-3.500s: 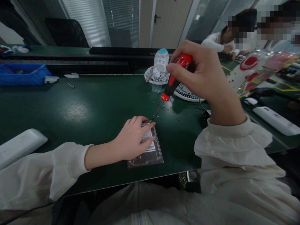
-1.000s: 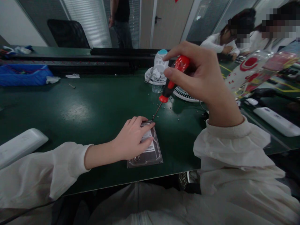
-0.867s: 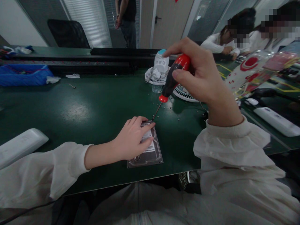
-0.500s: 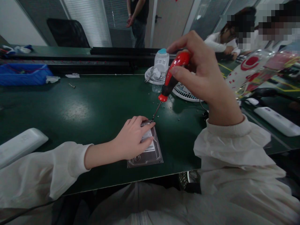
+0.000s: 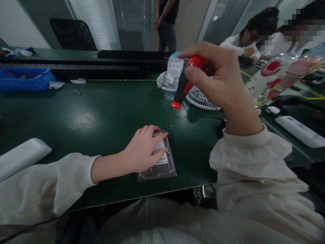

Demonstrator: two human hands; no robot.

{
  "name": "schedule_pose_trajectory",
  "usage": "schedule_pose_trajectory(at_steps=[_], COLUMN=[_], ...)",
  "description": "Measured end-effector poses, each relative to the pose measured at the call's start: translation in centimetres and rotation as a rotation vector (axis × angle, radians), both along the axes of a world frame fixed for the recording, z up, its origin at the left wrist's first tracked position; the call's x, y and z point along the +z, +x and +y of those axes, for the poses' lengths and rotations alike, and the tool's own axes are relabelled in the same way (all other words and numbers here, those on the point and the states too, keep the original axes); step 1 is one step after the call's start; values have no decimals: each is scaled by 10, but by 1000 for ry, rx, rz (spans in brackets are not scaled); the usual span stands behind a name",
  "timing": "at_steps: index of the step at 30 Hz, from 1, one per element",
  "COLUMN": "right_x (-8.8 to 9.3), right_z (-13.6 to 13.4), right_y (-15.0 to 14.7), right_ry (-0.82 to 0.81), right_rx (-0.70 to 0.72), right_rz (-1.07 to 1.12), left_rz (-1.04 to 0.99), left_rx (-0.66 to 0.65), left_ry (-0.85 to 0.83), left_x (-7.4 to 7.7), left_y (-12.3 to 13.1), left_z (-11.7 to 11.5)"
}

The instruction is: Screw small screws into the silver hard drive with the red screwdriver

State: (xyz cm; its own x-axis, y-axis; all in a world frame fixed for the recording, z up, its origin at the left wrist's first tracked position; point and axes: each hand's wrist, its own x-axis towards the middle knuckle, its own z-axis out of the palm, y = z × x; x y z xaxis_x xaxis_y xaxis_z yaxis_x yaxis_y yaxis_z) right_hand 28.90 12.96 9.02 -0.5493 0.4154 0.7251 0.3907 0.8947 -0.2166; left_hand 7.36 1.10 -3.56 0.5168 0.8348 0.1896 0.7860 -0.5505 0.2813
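1. Behind the bench [image 5: 106, 108], a standing co-worker [image 5: 169, 32] is farther right than in the earlier frame; we also see the screwdriver [image 5: 182, 86] handle rotated, showing more black, while its tip holds the same spot.
2. Our right hand [image 5: 218, 76] grips that handle, the shaft slanting down to the far edge of the hard drive [image 5: 162, 172].
3. Our left hand [image 5: 142, 149] lies open, fingers spread across the drive, which rests flat near the bench's front edge.
4. We judge 1 risk greatest: with the shaft tilted, the tip could skid and jab our left forefinger, just beside it.
5. If our left hand lifts, the drive could twist as the handle turns.
6. Small metal pieces [image 5: 193, 129], seemingly screws, lie near the tip; a careless sweep could scatter them.
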Motion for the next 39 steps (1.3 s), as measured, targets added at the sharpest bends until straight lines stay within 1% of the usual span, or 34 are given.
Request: schedule_pose_trajectory(at_steps=[4,8,11,14,17,22,27,33,39], right_x=[-1,-4,-6,-6,-5,-4,-3,-1,-1], right_z=[-1,2,5,6,4,1,-2,-3,-6], right_y=[-2,-2,-3,-3,-2,-1,-3,-3,-5], right_ry=[50,53,52,77,47,25,40,61,50], right_rx=[-31,33,36,-2,-53,-46,-138,-100,-227], right_rz=[51,12,11,14,-24,-44,6,-54,-20], left_rz=[0,-13,-16,-13,-9,7,0,-16,-36], left_rx=[-7,-6,-5,-2,-4,1,-3,-8,-11], left_ry=[10,11,6,-1,-2,-4,3,-3,-10], left_x=[-1,-3,-2,0,1,1,0,-2,-3], left_y=[-1,-1,0,1,1,2,2,1,1], left_z=[0,1,0,0,0,0,0,1,1])
